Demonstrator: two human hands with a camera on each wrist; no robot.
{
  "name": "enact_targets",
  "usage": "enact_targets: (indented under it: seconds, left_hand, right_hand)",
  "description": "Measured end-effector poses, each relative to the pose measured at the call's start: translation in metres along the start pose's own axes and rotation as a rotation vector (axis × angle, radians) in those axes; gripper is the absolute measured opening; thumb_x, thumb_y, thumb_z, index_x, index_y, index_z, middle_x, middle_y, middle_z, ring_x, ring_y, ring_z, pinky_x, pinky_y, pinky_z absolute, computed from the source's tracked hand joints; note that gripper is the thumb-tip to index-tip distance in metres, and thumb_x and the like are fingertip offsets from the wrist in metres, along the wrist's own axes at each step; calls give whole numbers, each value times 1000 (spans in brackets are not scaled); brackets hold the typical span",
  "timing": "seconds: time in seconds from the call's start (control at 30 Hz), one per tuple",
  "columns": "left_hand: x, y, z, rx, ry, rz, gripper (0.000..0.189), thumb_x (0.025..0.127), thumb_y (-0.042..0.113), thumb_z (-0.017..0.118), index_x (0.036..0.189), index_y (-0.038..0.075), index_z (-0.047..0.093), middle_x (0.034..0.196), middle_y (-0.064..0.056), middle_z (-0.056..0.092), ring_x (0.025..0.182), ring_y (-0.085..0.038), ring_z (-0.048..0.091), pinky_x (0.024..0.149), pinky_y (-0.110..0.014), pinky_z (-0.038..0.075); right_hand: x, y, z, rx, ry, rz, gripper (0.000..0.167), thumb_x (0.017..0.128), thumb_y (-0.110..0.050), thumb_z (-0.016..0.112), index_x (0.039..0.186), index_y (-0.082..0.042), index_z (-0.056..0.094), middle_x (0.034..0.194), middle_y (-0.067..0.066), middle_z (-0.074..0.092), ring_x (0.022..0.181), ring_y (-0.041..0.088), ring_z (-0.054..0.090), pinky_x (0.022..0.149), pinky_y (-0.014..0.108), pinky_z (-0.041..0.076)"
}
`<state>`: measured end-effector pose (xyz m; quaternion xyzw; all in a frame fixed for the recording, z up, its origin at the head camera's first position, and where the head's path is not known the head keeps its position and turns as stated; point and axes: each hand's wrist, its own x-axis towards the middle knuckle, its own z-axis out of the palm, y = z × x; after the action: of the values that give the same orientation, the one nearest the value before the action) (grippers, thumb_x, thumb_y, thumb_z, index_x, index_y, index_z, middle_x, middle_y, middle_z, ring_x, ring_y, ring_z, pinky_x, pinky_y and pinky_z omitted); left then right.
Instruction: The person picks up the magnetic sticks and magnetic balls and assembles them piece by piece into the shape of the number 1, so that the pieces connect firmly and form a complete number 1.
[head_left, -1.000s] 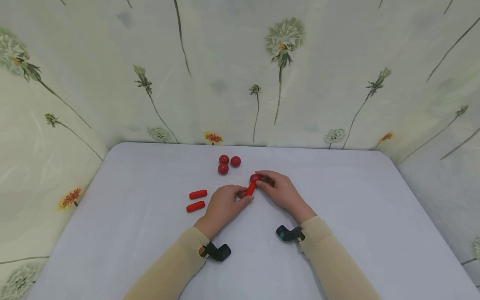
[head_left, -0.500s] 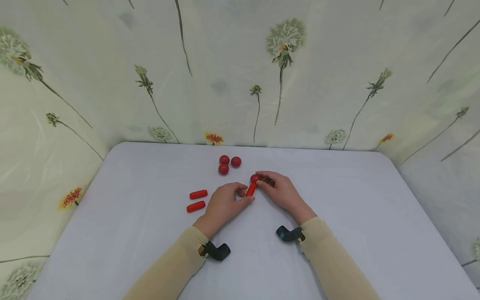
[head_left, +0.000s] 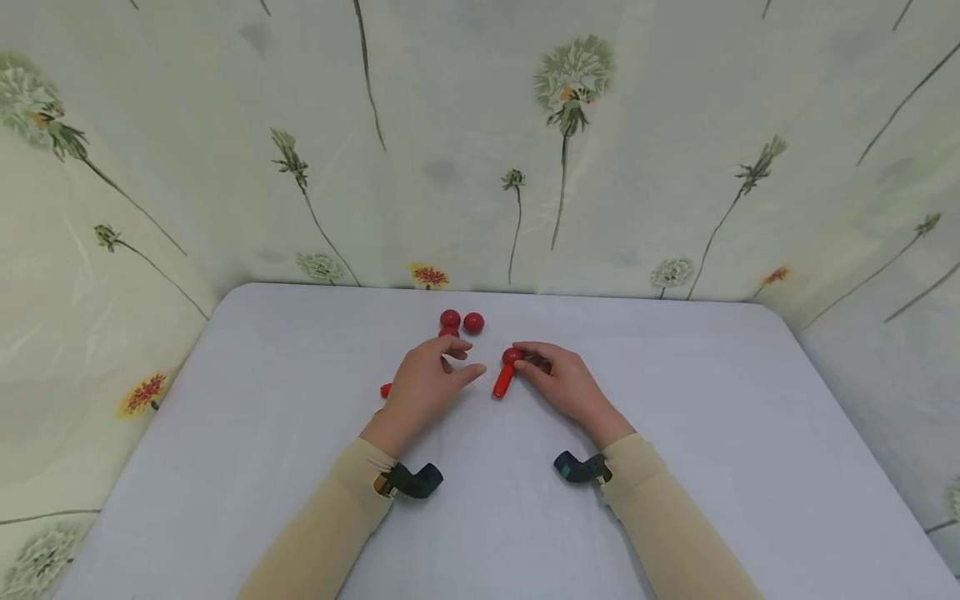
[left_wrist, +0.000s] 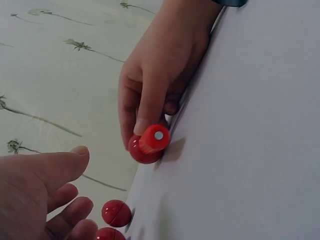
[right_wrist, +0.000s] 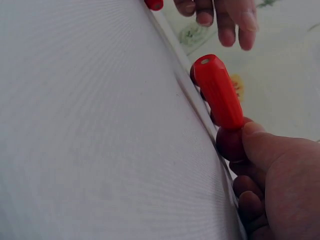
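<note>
My right hand (head_left: 562, 385) pinches a glossy dark red ball (head_left: 512, 356) between thumb and fingers. A bright red ribbed rod (head_left: 503, 382) sticks out from that ball towards the near side; its free end shows a small silver disc in the left wrist view, where the rod end (left_wrist: 158, 135) faces the camera. To the left, my left hand (head_left: 426, 385) is raised with its fingers loosely apart, holding nothing. Just beyond its fingertips are several red balls: one ball (head_left: 450, 318), a second ball (head_left: 473, 322), and a third partly hidden ball (head_left: 448, 332).
Another red rod (head_left: 386, 390) peeks out left of my left hand, which covers most of it. The white tabletop (head_left: 712, 400) meets a flower-printed cloth backdrop (head_left: 442, 208) at its far edge. Dark camera mounts (head_left: 417, 481) sit at both wrists.
My left hand has let go of the rod and moved left and away from me, now covering the loose rods. The right hand still holds the ball with the rod on it.
</note>
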<state>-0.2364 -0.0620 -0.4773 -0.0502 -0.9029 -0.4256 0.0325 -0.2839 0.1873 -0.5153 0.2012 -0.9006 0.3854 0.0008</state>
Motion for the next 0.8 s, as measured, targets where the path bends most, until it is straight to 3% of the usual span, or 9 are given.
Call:
enact_targets:
  seconds: [0.37,0.6,0.8]
  left_hand:
    - [15,-14,-25,-5,103,-106,39,86,42,75,117,19,68,110,2,66,90,-17,56,73,-33,50]
    - [27,-23,-22,1,96,-187,46,87,43,74,123,16,65,115,-2,64,99,-21,57,79,-37,52]
    - [38,-26,-17,37,98,-188,47,86,44,75,121,15,66,114,-2,64,103,-22,57,86,-40,50]
  right_hand:
    - [2,0,1,-1,-10,11,40,95,-41,65,132,-26,63,115,-8,65,94,13,60,86,37,51]
    - [0,0,0,5,-8,5,41,95,-42,65,132,-26,63,115,-8,65,99,13,60,90,39,50]
    - [0,-1,0,10,-5,3,41,95,-42,65,132,-26,63,116,-8,65,99,13,60,90,39,51]
